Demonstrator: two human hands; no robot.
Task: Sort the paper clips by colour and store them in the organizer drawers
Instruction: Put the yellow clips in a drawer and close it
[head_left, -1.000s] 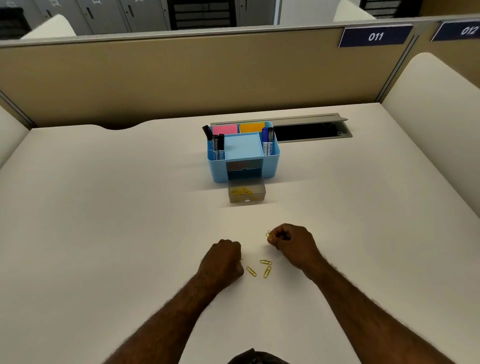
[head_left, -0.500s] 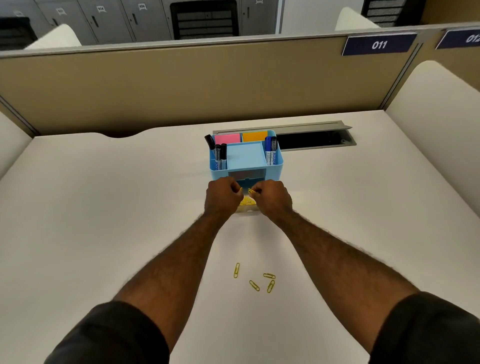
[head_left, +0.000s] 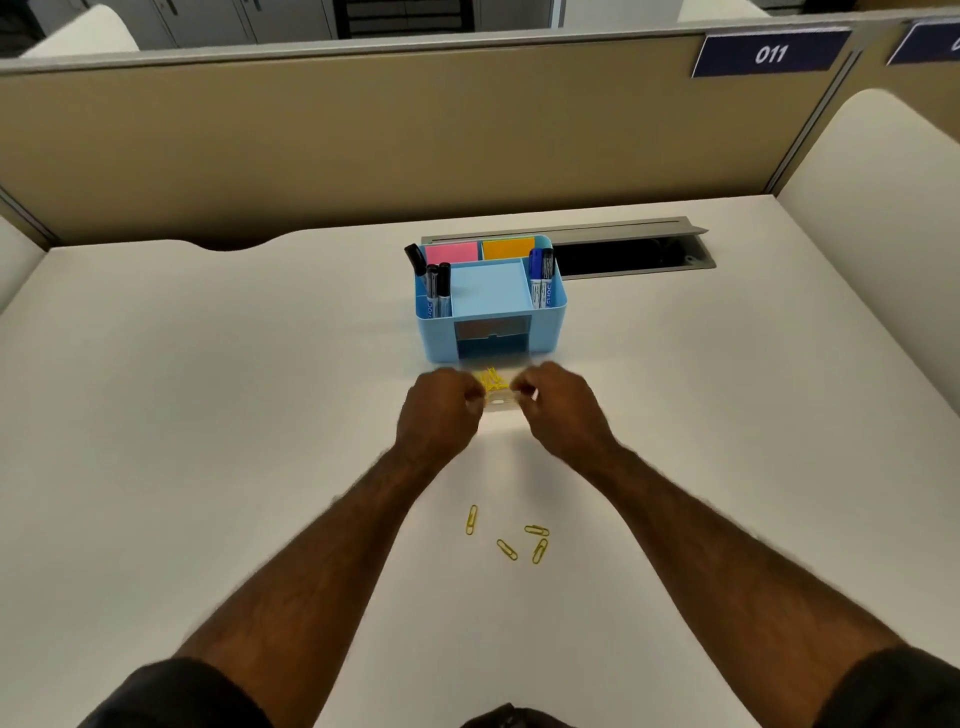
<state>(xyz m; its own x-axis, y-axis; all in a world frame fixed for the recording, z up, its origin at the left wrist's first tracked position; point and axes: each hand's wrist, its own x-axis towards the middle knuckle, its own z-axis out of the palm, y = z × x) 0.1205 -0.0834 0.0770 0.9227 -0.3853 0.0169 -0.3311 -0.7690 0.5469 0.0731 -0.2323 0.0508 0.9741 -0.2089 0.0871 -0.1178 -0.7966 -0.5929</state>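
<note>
- Now both hands sit at the clear drawer (head_left: 500, 402), pulled out on the desk (head_left: 208, 415) just in front of the blue organizer (head_left: 491, 306).
- Left hand (head_left: 439, 413): fingers curled at drawer's left end; grip on it likely, blur hides contact.
- Right hand (head_left: 563, 405): fingers curled at right end; cannot tell if pinching a clip or the drawer.
- Yellow clips (head_left: 491, 379) piled inside the drawer; four loose clips (head_left: 511, 538) lie near the body, between the forearms.
- Handling guess: clips light, thin, stiff wire, slippery flat on desk; pinch by an end loop or slide to lift.
- Drawer light, rigid plastic; hold by the side walls.
- Room: wide bare desk both sides; open cable tray (head_left: 623, 257) behind the organizer, well apart.
</note>
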